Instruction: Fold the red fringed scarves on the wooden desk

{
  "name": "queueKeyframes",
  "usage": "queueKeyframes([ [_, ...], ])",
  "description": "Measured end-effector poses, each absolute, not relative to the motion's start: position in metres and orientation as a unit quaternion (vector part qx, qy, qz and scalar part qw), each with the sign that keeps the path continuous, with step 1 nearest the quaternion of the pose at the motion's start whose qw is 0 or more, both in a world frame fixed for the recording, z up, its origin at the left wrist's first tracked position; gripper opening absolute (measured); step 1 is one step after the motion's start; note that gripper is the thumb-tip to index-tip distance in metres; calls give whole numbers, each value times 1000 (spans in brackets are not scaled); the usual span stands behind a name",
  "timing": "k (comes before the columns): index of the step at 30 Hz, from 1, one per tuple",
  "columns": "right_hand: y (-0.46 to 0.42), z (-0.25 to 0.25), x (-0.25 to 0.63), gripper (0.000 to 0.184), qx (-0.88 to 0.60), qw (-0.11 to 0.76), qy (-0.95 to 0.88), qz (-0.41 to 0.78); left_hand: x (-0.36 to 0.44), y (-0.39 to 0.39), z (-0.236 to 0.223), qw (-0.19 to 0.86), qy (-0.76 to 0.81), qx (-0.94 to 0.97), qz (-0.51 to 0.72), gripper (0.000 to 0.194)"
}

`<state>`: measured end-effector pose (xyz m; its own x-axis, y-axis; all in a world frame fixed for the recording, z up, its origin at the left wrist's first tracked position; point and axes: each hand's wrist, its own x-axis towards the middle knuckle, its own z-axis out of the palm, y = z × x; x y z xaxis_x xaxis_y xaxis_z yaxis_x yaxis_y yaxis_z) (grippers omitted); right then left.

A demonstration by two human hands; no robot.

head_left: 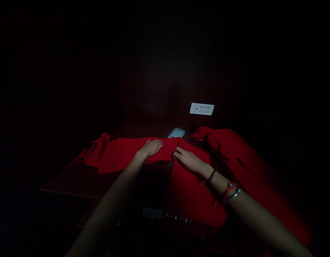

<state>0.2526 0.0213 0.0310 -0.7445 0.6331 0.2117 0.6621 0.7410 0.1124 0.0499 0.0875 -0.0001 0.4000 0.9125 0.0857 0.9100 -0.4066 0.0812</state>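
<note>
A long red scarf (122,150) lies across a dark table, folded in layers on the left, with fringe at its left end. Its right part turns at an angle and hangs over the front edge, ending in another fringe. My left hand (151,147) rests palm down on the folded stretch, fingers extended, a ring on one finger. To the right, my right hand (188,159) has curled fingers pinching the scarf at the bend. Bracelets circle my right wrist.
More red cloth (234,153) lies bunched on the right. Behind the scarf is a pale, blurred-out item (176,133). A white socket plate (201,109) is on the dark back wall. The table's front left edge (71,193) shows faintly; the surroundings are very dark.
</note>
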Motion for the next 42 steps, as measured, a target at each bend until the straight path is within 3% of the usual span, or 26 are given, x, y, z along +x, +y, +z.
queueKeyframes([
  [4,5,48,246,22,-301,164,-936,-81,42,90,-2,33,589,807,11,42],
  [9,-7,20,234,24,-262,96,-959,-41,41,90,-3,30,586,809,24,42],
  [15,24,5,255,49,-428,159,-888,-55,34,92,-3,-14,608,791,70,43],
  [22,60,-17,274,65,-586,11,-808,51,50,85,-2,-42,567,816,104,44],
  [27,62,-22,274,69,-591,12,-804,65,72,77,-3,6,441,894,85,48],
  [31,62,-17,280,71,-602,8,-795,76,71,78,-8,59,444,894,13,51],
  [38,63,-13,279,73,-622,-29,-776,107,89,82,0,-57,441,890,103,43],
  [42,62,-12,278,74,-626,-40,-771,109,116,98,0,-26,456,888,63,47],
])
